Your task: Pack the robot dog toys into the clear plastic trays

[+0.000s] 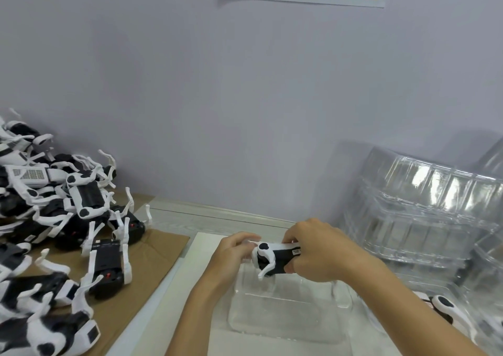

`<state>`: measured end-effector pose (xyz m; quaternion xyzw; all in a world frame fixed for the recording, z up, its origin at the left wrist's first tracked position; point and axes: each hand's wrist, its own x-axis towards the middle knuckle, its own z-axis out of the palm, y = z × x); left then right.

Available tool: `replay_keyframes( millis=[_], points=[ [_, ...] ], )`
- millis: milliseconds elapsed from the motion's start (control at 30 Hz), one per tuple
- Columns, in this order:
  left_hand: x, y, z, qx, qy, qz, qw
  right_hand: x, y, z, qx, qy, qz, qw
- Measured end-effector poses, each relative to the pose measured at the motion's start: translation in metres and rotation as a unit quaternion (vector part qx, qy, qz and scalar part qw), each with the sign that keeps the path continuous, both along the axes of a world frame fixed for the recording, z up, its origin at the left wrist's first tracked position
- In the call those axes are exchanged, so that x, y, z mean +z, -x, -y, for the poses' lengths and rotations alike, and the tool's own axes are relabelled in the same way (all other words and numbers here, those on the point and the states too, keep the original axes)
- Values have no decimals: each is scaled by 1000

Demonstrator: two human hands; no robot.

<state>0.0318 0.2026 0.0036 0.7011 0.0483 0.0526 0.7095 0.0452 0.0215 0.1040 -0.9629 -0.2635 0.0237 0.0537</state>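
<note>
Right hand [318,249] curled over the far end of one robot dog toy [275,259], thumb underneath, fingers on top: grip closed around the body. Left hand [234,255] pinching the near end, fingertips at the head or front leg; exact contact hidden. Toy held level, just above the far edge of a clear plastic tray [285,314], not yet seated. One white leg [265,270] hanging down toward the tray cavity.

Tray resting on a white sheet [201,274] at the near middle of the tabletop. Heap of unpacked toys [62,219] on brown cardboard [152,263] along the left edge. Stack of empty trays [424,214] against the wall at the right edge; a packed toy [446,306] partly visible at the near right.

Risks, as judged: dangling leg catching the tray rim and tipping the light tray; legs unfolded, so body riding high in the cavity; thin plastic sliding on the sheet with no hand steadying it.
</note>
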Motion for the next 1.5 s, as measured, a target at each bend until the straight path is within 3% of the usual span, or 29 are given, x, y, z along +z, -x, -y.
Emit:
replay_keyframes(
  millis=[433, 800, 1133, 1500],
  points=[
    [1, 1, 2, 10, -41, -8, 999, -16, -6, 9, -62, -142, -58, 986],
    [4, 3, 2, 7, -39, -2, 999, -12, -2, 2, -44, -78, -27, 996],
    [6, 5, 3, 12, -35, -1, 999, -32, 7, 8, -61, -150, -40, 986],
    [7, 5, 2, 16, -60, -4, 998, -35, 17, 31, -70, -165, 30, 983]
  ],
)
